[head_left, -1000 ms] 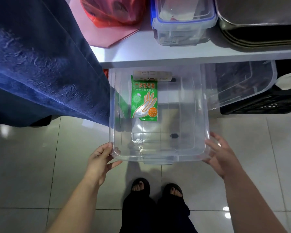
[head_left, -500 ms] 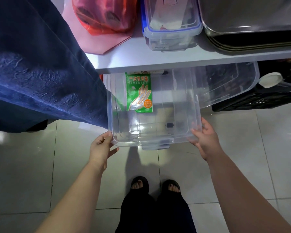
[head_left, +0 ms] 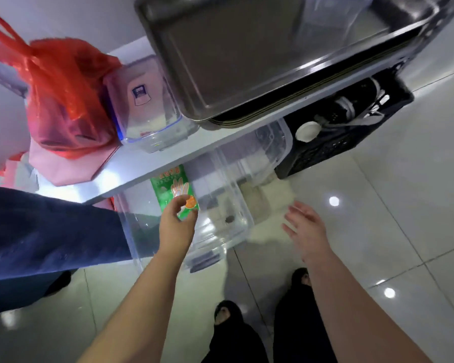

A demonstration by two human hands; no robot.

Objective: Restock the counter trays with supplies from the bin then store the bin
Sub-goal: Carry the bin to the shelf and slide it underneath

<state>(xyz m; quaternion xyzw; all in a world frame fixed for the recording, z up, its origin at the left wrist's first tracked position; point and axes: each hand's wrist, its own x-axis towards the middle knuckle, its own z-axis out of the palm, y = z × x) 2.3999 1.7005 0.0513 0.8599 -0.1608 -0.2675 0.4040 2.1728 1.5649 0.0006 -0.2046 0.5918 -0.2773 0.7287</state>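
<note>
The clear plastic bin (head_left: 215,243) sits on the tiled floor, its far half under the white shelf (head_left: 142,169). A green glove packet (head_left: 172,188) leans inside against the bin's far left wall. My left hand (head_left: 177,222) reaches into the bin, and its thumb and forefinger pinch the packet's lower end. My right hand (head_left: 306,226) hovers off the bin's right side with fingers spread, touching nothing. A small dark piece (head_left: 230,218) lies on the bin's floor. The view is tilted and blurred.
On the shelf stand stacked steel trays (head_left: 247,61), a clear box with a blue rim (head_left: 147,108) and a red plastic bag (head_left: 63,100). Under the shelf are another clear bin (head_left: 273,145) and a black crate (head_left: 351,132). Dark blue cloth (head_left: 50,226) hangs at left.
Both hands have let go of the bin's front rim. My left hand moved into the bin onto the green packet and my right hand drew away to the right. The view has tilted.
</note>
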